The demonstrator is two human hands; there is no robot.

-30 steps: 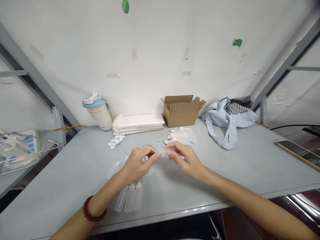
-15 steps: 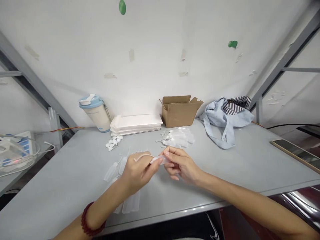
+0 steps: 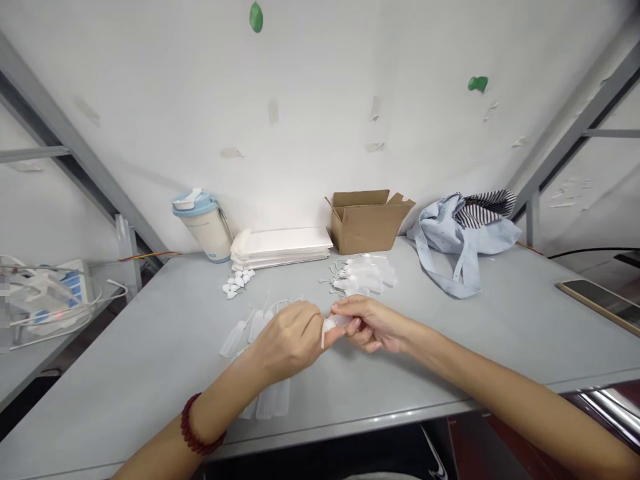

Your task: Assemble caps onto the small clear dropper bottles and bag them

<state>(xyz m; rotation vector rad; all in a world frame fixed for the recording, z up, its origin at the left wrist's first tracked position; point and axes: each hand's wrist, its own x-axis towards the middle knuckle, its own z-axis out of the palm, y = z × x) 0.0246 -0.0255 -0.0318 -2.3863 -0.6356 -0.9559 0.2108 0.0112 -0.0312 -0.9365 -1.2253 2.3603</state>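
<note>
Grey table [image 3: 500, 333]; hands [image 3: 293, 337] [image 3: 377, 325] meeting above, left knuckles-up, both pinching translucent bottle [image 3: 341, 321].

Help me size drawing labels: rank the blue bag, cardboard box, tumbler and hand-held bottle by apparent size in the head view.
1. Blue bag
2. Cardboard box
3. Tumbler
4. Bottle, partly hidden by the left hand and right hand; only its visible part is ranked.

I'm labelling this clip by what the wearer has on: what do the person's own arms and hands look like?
The left hand is ungloved, with a dark red, bumpy, beaded-looking bracelet around its wrist. The right hand is also ungloved, with nothing on its wrist. No sleeves show on either side. No rings are visible, though some fingers are partly hidden.
</note>
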